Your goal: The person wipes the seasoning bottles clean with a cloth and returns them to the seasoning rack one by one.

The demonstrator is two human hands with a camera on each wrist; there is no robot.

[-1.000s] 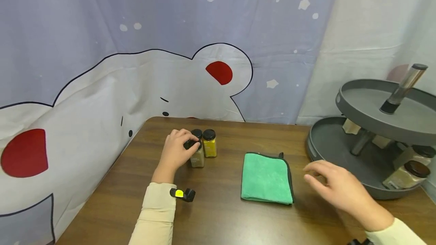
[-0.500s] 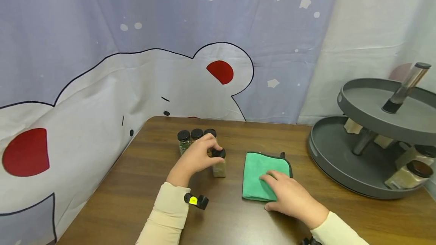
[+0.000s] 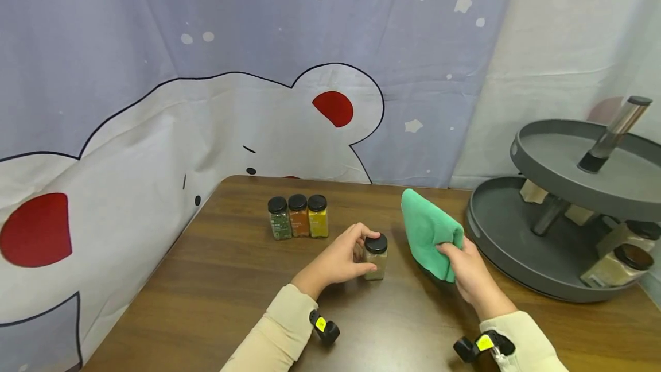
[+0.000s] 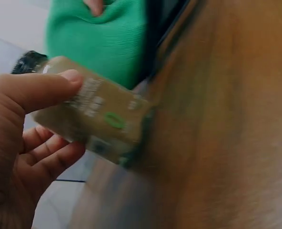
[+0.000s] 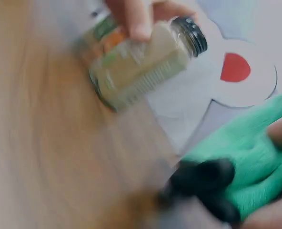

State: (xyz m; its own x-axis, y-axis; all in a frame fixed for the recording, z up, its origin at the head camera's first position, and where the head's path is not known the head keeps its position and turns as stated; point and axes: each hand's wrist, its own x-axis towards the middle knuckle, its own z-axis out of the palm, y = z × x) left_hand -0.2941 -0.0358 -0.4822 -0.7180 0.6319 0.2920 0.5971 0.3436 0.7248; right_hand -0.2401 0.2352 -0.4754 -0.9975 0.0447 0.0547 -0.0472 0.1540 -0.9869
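Note:
My left hand (image 3: pixel 338 260) grips a clear spice jar (image 3: pixel 376 263) with a black lid and pale beige powder inside. Seen from the left wrist, the thumb lies along the side of the jar (image 4: pixel 100 112), with the fingers on its other side. To the right of it, my right hand (image 3: pixel 467 271) pinches the green cloth (image 3: pixel 426 231), which is lifted off the table and bent at the thumb. The right wrist view shows the dark-edged cloth (image 5: pixel 255 152) close to the held jar (image 5: pixel 141 67).
Behind the hands stand a green-herb jar (image 3: pixel 280 223), an orange-red spice jar (image 3: pixel 298 220) and a yellow spice jar (image 3: pixel 318 221) in a row on the wooden table (image 3: pixel 206 297). A grey two-tier turntable (image 3: pixel 496 228) with several jars on its lower tier stands at the right. Patterned fabric hangs behind.
My left hand has carried the beige spice jar rightward and forward from the jar row. My right hand has come left from beside the turntable, taken hold of the green cloth and raised it.

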